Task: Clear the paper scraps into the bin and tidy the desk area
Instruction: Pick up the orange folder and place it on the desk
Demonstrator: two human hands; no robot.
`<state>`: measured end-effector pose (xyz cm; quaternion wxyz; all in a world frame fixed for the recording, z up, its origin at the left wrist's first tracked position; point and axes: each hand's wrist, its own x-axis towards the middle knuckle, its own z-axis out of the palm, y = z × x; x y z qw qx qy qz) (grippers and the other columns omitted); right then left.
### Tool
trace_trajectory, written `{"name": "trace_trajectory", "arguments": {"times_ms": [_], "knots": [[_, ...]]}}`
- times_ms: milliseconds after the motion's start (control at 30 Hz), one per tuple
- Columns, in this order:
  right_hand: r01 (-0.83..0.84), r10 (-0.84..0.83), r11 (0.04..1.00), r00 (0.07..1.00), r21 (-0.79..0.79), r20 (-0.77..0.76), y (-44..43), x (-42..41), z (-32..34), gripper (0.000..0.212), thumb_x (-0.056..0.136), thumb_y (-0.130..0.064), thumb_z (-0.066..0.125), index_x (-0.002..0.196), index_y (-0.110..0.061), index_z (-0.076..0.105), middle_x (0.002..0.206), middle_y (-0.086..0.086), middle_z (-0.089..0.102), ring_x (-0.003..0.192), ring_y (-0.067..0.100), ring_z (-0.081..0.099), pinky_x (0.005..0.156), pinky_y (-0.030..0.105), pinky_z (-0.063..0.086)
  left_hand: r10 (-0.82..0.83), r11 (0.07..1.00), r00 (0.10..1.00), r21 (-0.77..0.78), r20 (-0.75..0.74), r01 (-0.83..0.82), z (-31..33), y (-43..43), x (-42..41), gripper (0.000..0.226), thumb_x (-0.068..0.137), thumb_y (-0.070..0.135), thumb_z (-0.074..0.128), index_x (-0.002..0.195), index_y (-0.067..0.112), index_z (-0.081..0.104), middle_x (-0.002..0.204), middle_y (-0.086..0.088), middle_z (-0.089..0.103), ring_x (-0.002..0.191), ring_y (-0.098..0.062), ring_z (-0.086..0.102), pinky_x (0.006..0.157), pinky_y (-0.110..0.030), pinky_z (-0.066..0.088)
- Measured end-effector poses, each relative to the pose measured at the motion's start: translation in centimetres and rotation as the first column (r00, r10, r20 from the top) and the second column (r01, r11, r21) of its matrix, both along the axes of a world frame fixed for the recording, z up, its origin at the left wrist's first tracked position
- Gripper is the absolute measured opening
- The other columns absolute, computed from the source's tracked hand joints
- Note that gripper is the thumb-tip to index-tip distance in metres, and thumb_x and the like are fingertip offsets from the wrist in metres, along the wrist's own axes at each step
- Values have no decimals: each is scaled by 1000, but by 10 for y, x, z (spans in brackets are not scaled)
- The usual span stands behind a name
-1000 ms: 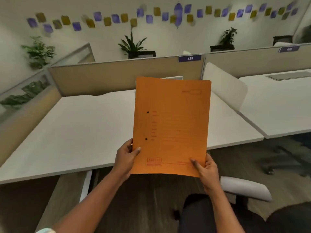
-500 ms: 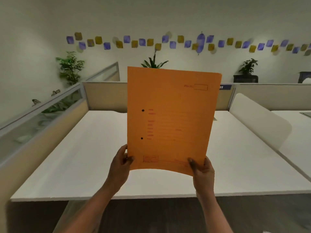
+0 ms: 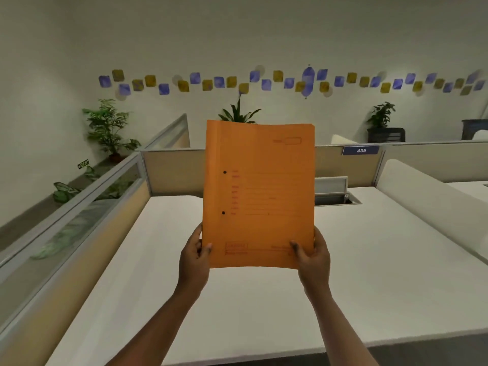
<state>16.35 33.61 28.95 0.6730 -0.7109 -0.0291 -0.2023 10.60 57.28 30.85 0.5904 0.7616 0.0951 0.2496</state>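
An orange paper folder [image 3: 260, 196] with two punched holes and faint red print is held upright in front of me, above the white desk [image 3: 237, 299]. My left hand [image 3: 194, 256] grips its lower left corner. My right hand [image 3: 313, 256] pinches its lower right corner, thumb on the front. No paper scraps and no bin show in this view.
Beige partition panels [image 3: 174, 170] with a glass-topped divider [image 3: 79, 207] border the desk at left and back. An open cable hatch [image 3: 335, 192] sits in the desk behind the folder. A white curved divider [image 3: 433, 204] separates the neighbouring desk at right. Potted plants [image 3: 109, 130] line the far wall.
The view has lifted from the floor and chair to the desk and wall. Both hands have raised the folder and moved it forward over the desk.
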Motion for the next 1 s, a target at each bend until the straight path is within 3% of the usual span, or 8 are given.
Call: {"name": "trace_trajectory", "arguments": {"times_ms": [133,333,600,833,1000], "knots": [[12,-11,996,1000,-85,19,17,21,6,67,89,-26,64,144,-37,27,137,-5,47,111,17,53,87,41,51,44,999,999,12,15,-44,-1,13,20,48,96,18,48,142,26,34,117,-8,64,90,-14,64,75,-24,52],[6,-4,986,1000,-165,15,32,69,-1,66,90,-28,62,146,-29,27,140,2,49,114,23,53,90,49,50,79,997,996,19,-45,-79,-10,24,61,49,95,18,50,141,25,33,124,-13,61,99,-24,64,83,-42,54],[-24,14,985,998,-172,-60,40,155,-29,66,90,-29,62,146,-28,28,141,5,49,116,29,55,91,51,50,111,994,989,2,-96,-111,-32,29,144,49,95,17,50,141,26,36,127,-12,60,95,-21,63,83,-44,55],[-49,19,974,991,-219,-134,37,239,-65,65,91,-28,60,146,-31,27,135,4,54,100,14,51,81,35,48,124,990,975,-42,-184,-133,-62,25,221,50,95,7,50,141,21,38,122,-17,62,103,-30,64,85,-43,54],[-106,52,951,981,-289,-188,36,290,-88,68,91,-28,61,148,-23,25,136,9,54,105,22,55,87,42,50,144,984,952,-59,-269,-166,-82,23,269,50,94,2,49,140,19,40,118,-16,65,100,-26,63,86,-37,52]]}}
